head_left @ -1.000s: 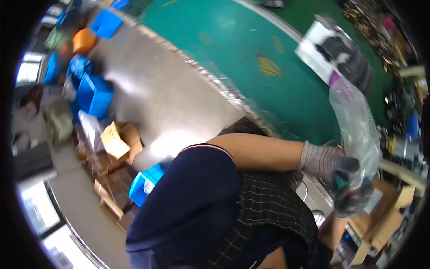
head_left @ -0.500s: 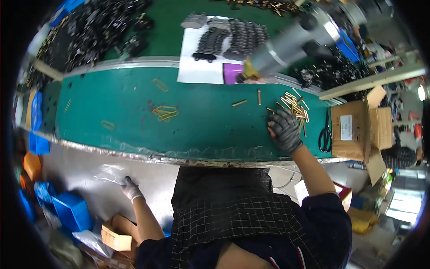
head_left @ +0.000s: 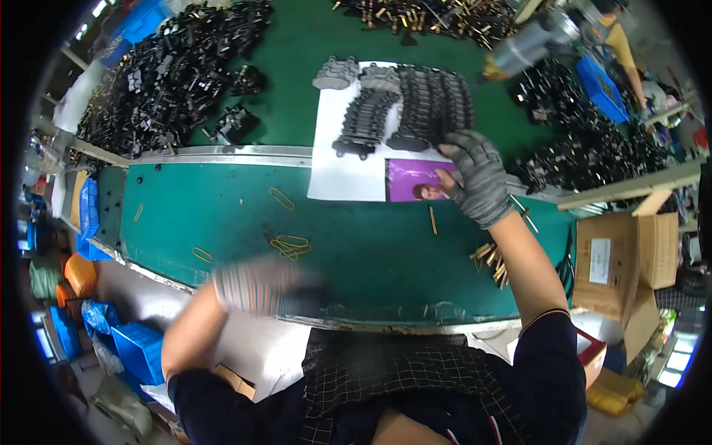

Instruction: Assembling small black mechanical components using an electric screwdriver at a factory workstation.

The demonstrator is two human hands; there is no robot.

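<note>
My right hand (head_left: 478,178), in a grey glove, reaches over the work table with its fingers stretched out and thumb apart, nothing visibly held. Its fingertips are at the right side of rows of black ridged metal parts (head_left: 430,104), lying on a white sheet (head_left: 345,178). By its thumb lies a purple picture card (head_left: 408,180). My left hand (head_left: 271,285), in a striped glove, is smeared by motion above the table's front edge; its fingers cannot be made out. Yellow rubber bands (head_left: 291,247) lie just beyond it. Brass-coloured pins (head_left: 491,261) lie near my right forearm.
Heaps of black metal parts (head_left: 178,81) lie far left and right. A grey cylindrical tool (head_left: 530,48) hangs at upper right. An open cardboard box (head_left: 601,263) stands at the table's right end. Blue crates (head_left: 137,348) are on the floor at left.
My right hand has moved from the pins up to the black parts. My left hand has risen from below the table's edge, up and right. The hanging tool has swung away to upper right.
</note>
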